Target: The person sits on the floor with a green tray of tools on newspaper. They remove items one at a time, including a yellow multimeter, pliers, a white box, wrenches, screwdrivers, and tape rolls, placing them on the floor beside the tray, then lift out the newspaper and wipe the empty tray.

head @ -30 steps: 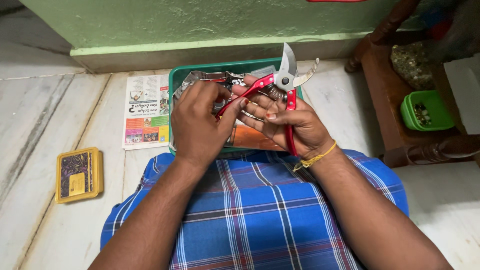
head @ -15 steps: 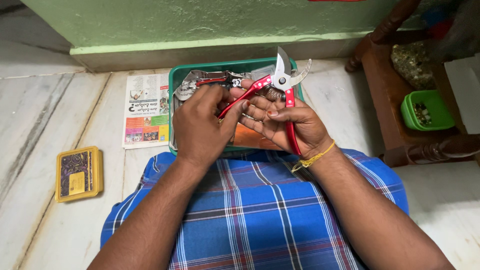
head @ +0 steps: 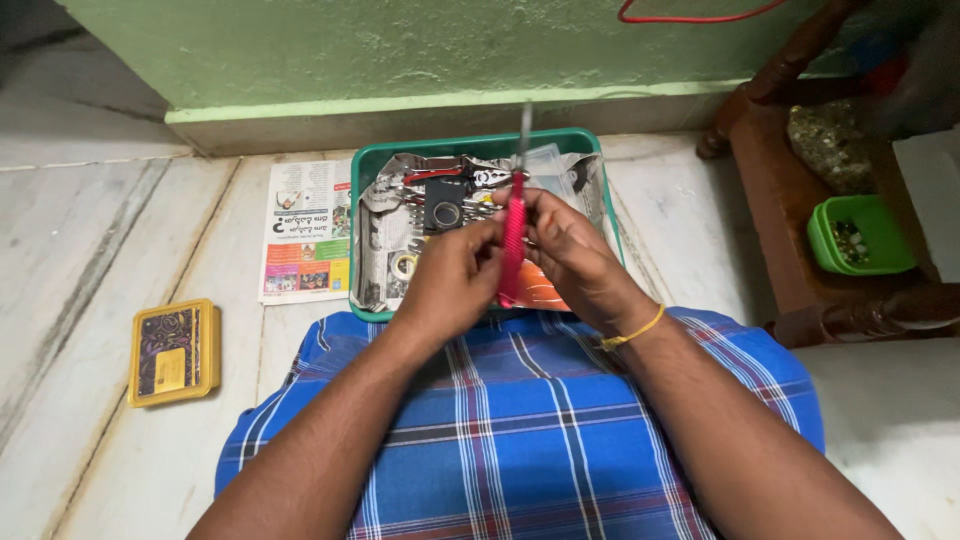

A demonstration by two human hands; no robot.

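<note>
The pruning shears (head: 514, 235) stand edge-on between the two hands, so only a thin red strip of handle shows; the blade above it is blurred to a grey streak, and whether the blades are open cannot be told. The lower end of the handles sits between the palms, just above the checked blue cloth (head: 520, 420) over the lap.

The left hand (head: 450, 280) is curled, fingers folded onto the left side of the red handle. The right hand (head: 570, 255), a yellow thread (head: 632, 330) at its wrist, closes on the other side, so both hands are clamped together on the shears.

Just beyond the hands lies a green tray (head: 375, 160) lined with newspaper, its near part hidden by hands and shears; the tools inside are a jumble, hard to tell apart. To the left of the left hand a printed leaflet (head: 305, 230) lies on the floor (head: 110, 230), and farther left a yellow tin (head: 175, 350). To the right of the right hand, a small green container (head: 880, 235) sits on dark wooden furniture (head: 780, 200), cut off at the frame's edge.
</note>
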